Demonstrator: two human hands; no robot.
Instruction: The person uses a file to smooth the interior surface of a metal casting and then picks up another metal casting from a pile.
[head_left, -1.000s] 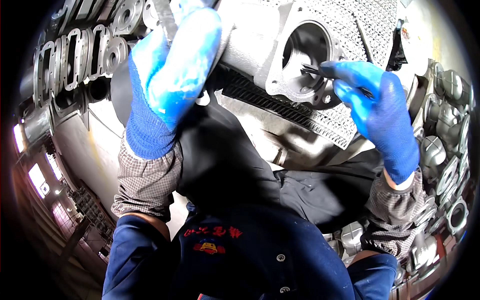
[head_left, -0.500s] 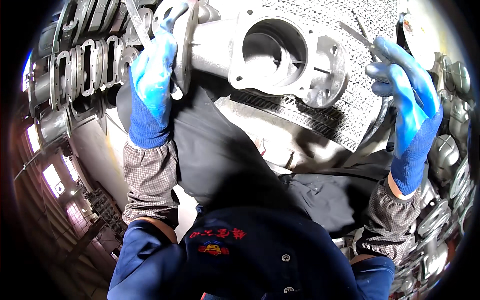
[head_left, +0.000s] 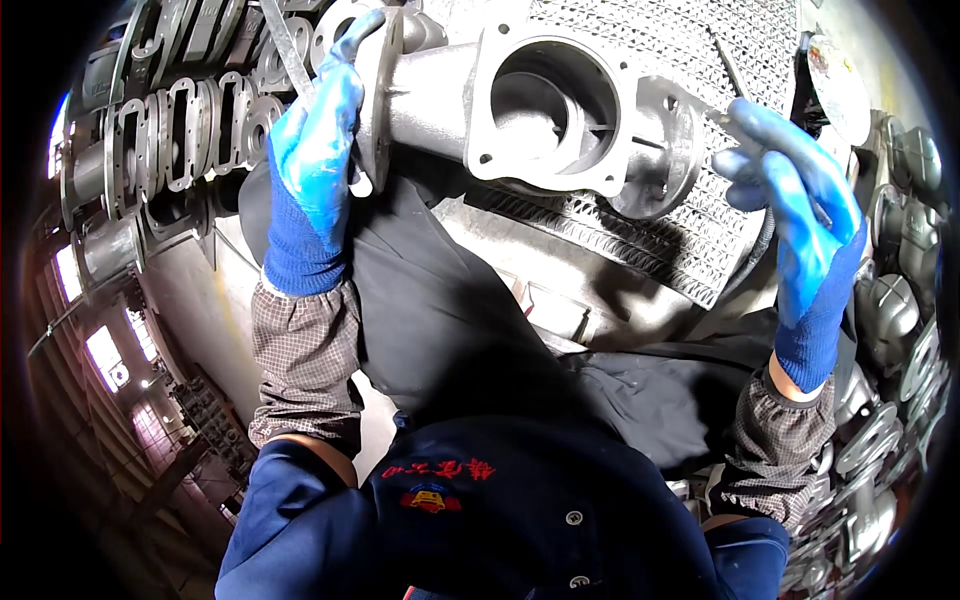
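Note:
A grey cast-metal valve body with flanged ends and a large round opening lies in front of me. At its left flange, my left hand, in a blue coated glove, is closed against the metal. A long flat metal bar runs up from behind this hand, and a pale rounded end shows below it beside the flange. Off the right flange, my right hand, gloved alike, has its fingers curled together round a narrow dark metal tool. Little of that tool shows, pointing at the casting.
Under the casting is a perforated metal plate. A thin dark rod lies on it, and a dark cable hangs by its right edge. Metal flanges and castings are stacked at left; more castings lie at right.
My right hand has moved left and slightly down, nearer the right flange, and its tool shows shorter. The casting, my left hand and the bar have shifted slightly right.

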